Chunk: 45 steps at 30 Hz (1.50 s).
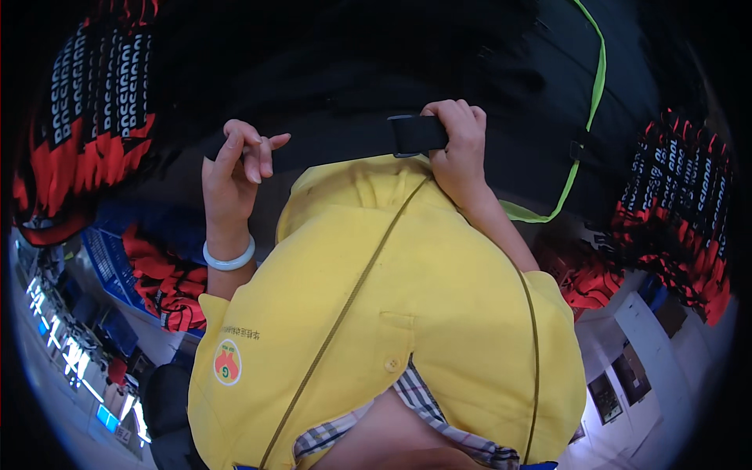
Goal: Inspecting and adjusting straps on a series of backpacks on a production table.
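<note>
Strap [345, 145] held at buckle [417, 134]
Buckle is clenched in right hand [458, 145]. Left of buckle, strap is run level toward left hand [235, 168], grip loosely pinched, apparently empty.

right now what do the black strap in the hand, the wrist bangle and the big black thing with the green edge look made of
Black strap, held in the right hand: likely woven webbing, matte, flat, with a squared end. Bangle on the left hand's wrist: smooth, glossy, pale, translucent, perhaps jade or glass. Black item: seemingly soft matte fabric, dull surface, with bright green piping along its edge.
</note>
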{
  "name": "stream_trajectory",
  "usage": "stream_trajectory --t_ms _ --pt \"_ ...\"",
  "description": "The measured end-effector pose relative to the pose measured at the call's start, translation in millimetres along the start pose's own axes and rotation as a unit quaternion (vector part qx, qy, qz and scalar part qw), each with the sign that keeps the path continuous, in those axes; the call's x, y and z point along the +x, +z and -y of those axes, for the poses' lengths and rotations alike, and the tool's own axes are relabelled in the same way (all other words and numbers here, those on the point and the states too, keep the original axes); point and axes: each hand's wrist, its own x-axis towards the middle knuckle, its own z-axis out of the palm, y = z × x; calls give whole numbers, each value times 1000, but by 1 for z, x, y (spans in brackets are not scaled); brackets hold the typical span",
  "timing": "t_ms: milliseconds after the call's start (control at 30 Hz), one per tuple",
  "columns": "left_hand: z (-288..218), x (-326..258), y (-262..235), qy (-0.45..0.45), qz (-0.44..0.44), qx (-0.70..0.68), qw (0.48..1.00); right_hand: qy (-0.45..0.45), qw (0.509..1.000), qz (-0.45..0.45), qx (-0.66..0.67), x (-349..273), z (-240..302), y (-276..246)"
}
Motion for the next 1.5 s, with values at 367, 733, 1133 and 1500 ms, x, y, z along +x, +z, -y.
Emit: stream_trajectory --t_ms 367,733,1133,1500 --pt "-4 15 -7 -6 -64 -104 992 6 1000 -17 -23 -4 -12 -12" --pt "-3 33 -65 34 -260 -290 921 404 834 279 251 -73 -145 -138" --pt "3 30 -9 30 -226 -350 909 579 721 240 296 -147 -210 -158" --pt "-5 17 18 16 -212 -360 908 642 687 245 237 -154 -216 -151"
